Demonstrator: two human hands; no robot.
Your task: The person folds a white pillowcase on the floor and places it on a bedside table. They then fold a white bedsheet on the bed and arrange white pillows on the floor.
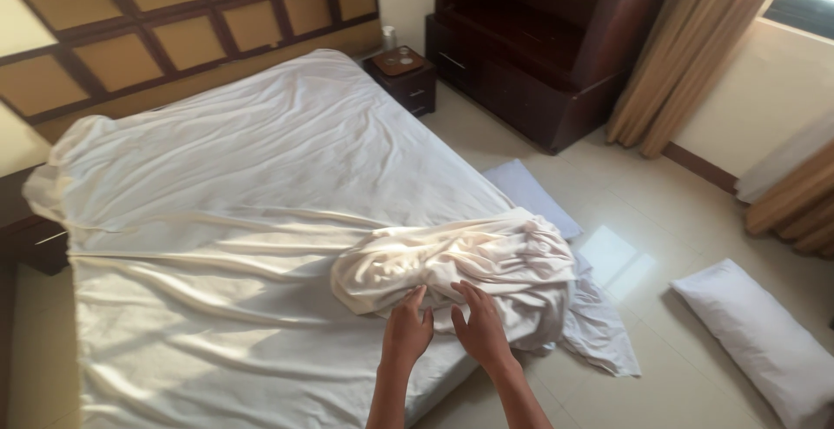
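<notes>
A bunched cream sheet (460, 264) lies heaped on the near right corner of the bed (217, 186), part of it trailing off the edge toward the floor. My left hand (407, 332) rests on the near edge of the heap with its fingers slightly spread. Beside it, my right hand (479, 325) touches the same bundle, fingers apart and pressed into the cloth. Neither hand has closed around the fabric. A wrinkled white sheet covers the rest of the mattress.
A white pillow (764, 333) lies on the tiled floor at the right, another pale pillow (532, 193) by the bed's far side. A dark nightstand (401, 75), a dark wooden cabinet (539, 47) and tan curtains (686, 47) stand beyond.
</notes>
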